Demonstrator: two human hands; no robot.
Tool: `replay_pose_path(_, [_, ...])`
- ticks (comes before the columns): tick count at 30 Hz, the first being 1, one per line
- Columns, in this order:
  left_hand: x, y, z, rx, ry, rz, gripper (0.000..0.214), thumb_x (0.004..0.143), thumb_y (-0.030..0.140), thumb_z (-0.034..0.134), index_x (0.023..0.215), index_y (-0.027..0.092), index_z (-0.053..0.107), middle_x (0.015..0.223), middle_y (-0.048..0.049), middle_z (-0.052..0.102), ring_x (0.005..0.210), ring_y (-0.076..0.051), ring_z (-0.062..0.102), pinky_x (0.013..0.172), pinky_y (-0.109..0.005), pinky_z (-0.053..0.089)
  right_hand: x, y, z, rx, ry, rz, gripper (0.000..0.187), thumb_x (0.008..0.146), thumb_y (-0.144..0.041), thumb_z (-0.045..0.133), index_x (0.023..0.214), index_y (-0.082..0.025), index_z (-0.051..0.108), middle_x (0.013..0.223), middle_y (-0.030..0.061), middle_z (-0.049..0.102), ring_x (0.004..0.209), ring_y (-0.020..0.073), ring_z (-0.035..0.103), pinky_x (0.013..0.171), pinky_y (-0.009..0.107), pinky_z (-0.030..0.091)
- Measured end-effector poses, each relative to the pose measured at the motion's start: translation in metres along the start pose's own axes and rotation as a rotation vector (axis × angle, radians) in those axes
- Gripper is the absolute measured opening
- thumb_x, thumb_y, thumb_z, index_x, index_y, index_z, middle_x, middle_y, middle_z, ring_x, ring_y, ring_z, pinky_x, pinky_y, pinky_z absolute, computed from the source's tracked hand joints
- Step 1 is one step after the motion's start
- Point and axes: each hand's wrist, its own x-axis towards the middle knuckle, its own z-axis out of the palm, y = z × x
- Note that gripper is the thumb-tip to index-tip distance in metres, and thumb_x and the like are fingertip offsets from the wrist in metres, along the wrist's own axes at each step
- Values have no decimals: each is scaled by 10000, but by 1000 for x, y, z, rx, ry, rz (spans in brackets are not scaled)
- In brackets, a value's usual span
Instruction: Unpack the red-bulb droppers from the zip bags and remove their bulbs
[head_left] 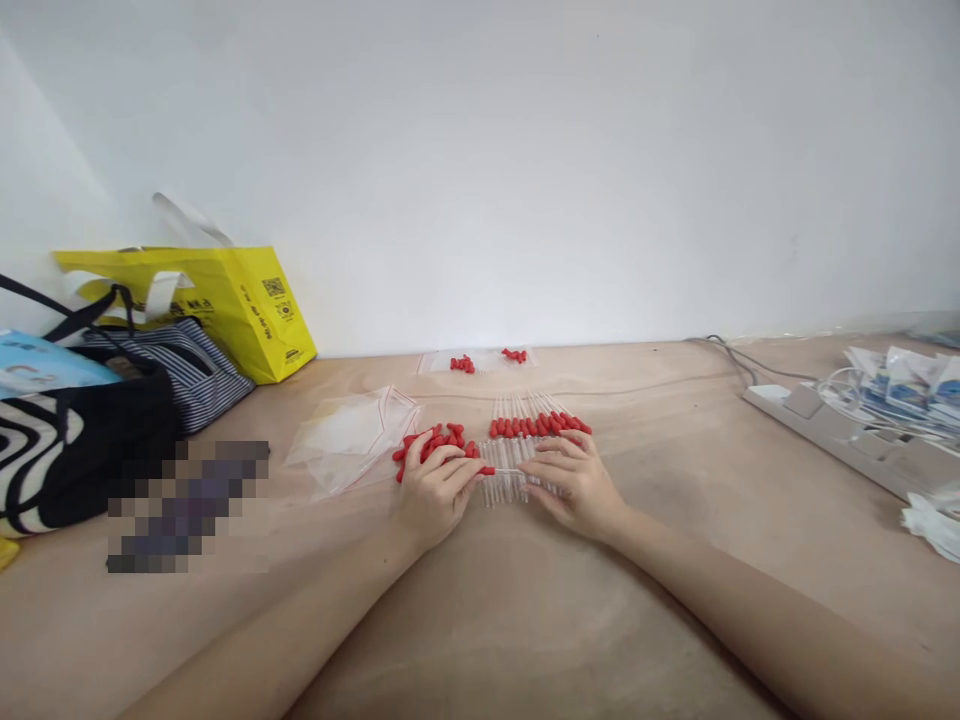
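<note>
My left hand [435,490] rests on the table beside a small heap of red rubber bulbs [439,440], its fingers pinched on a red bulb at the end of a clear dropper tube [501,471]. My right hand [574,485] grips the other end of that same tube, fingers closed around it. Under and behind both hands lies a row of clear dropper tubes with red bulbs fitted [536,427], side by side on the table.
Clear zip bags [349,440] lie left of the heap; two more bags with red bulbs [480,360] sit near the wall. A yellow bag [225,300], a striped bag and a black bag [82,440] stand at left. A power strip [832,425] and packets are at right.
</note>
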Motion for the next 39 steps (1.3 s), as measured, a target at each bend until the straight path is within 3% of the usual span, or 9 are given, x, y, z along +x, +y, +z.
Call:
replay_pose_path(5, [0,8,0,-4,-16,42,163,815,208,487,876,248,633,757,21,693,768,-159,592,964,-470,265,-2,-3,15,-261,24,-175,217,808,-163,498,973,-255,605,771,-5,685,936,174,560,982,479,209])
replay_pose_path(12, [0,8,7,-47,-79,90,213,833,241,460,983,218,609,923,-19,679,917,-191,571,936,-439,337,-4,-2,21,-283,47,-249,280,784,-79,434,957,-233,591,809,7,683,986,173,536,1006,478,194])
replay_pose_path(18, [0,10,4,20,-84,131,195,835,184,450,875,237,634,933,10,678,921,-198,570,951,-472,296,-5,-2,20,-287,34,-301,257,807,-69,385,874,-207,591,722,1,672,1001,166,535,1006,461,206])
replay_pose_path(34, [-6,3,4,-18,-89,147,297,811,74,360,846,220,617,1025,15,648,1004,-198,536,1014,-522,172,-6,-1,18,-307,75,-302,222,825,-81,386,836,-186,581,690,3,656,1017,167,526,985,445,226])
replay_pose_path(37, [-9,-5,-1,-8,-55,104,291,815,77,360,867,219,609,1011,0,652,987,-200,543,996,-508,211,-7,2,15,-311,142,-250,178,828,-117,423,812,-179,589,641,2,635,921,167,556,921,403,294])
replay_pose_path(39, [-10,-8,-4,6,-25,85,245,829,120,390,872,225,607,962,-9,661,935,-195,558,959,-477,280,-7,4,13,-337,164,-219,147,832,-169,455,814,-180,601,588,-5,601,741,140,567,793,333,366])
